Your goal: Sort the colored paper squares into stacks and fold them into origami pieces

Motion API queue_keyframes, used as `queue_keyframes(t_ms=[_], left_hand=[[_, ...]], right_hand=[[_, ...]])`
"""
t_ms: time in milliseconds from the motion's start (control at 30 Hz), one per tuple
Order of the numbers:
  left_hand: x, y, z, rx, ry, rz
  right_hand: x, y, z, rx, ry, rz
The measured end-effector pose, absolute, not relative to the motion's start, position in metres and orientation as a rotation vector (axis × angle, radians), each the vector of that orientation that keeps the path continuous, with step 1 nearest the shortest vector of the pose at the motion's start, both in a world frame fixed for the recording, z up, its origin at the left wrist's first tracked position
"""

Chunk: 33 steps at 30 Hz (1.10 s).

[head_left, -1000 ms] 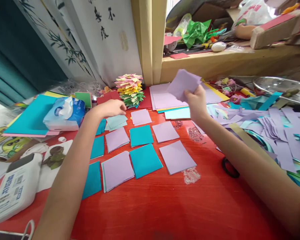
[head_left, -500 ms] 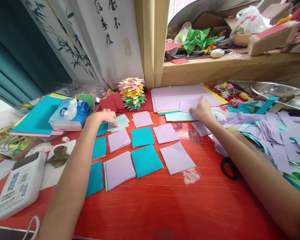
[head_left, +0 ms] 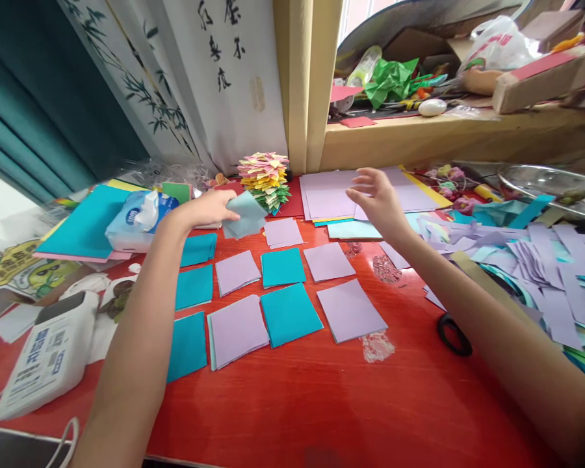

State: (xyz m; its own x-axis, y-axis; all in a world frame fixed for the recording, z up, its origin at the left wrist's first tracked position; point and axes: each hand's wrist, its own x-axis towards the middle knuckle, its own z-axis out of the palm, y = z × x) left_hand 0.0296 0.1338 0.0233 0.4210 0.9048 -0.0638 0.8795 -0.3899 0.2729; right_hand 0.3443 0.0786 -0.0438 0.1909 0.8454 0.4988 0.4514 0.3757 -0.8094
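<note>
Light blue paper squares (head_left: 246, 216) are held up by their left edge in my left hand (head_left: 217, 208), beside the folded-paper stack (head_left: 264, 182). My right hand (head_left: 374, 193) has its fingers apart with nothing in them, above the large lilac sheets (head_left: 327, 192). Nearer me lie piles of small squares in rows: teal ones (head_left: 290, 313), (head_left: 283, 267) and lilac ones (head_left: 238, 330), (head_left: 351, 310). More teal piles (head_left: 194, 286) are partly hidden behind my left forearm.
Black scissors handles (head_left: 454, 335) lie by my right forearm. Lilac paper strips (head_left: 558, 286) heap up at the right, below a metal bowl (head_left: 556, 188). At the left are a tissue pack (head_left: 141, 220), teal sheets (head_left: 85, 224) and a white device (head_left: 49, 357).
My left hand has closed on the light blue squares and raised them off the table. My right hand has lifted from the lilac sheets and moved left, its fingers spread. The view has shifted slightly.
</note>
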Motion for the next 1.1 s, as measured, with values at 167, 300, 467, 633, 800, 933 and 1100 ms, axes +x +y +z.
queue_keyframes(t_ms=[167,300,467,633,800,933,1100], left_hand=[[0.076,0.096,0.043,2.132,1.14,0.677],[0.1,0.09,0.029,1.975,1.028,0.717],[0.102,0.107,0.01,1.931,1.035,0.919],[0.1,0.114,0.004,1.918,1.136,1.041],[0.095,0.117,0.003,1.953,1.157,1.177],[0.09,0.121,0.001,1.915,1.124,1.196],[0.091,0.121,0.001,1.891,1.117,1.162]], right_hand=[[0.292,0.056,-0.035,-0.869,-1.454,1.249],[0.276,0.046,-0.038,-0.751,-1.402,1.443],[0.279,0.046,-0.034,-0.734,-1.249,1.425],[0.283,0.049,-0.038,-0.712,-1.267,1.491],[0.282,0.051,-0.044,-0.763,-1.236,1.494],[0.281,0.051,-0.043,-0.845,-1.213,1.418],[0.282,0.051,-0.045,-0.971,-1.203,1.281]])
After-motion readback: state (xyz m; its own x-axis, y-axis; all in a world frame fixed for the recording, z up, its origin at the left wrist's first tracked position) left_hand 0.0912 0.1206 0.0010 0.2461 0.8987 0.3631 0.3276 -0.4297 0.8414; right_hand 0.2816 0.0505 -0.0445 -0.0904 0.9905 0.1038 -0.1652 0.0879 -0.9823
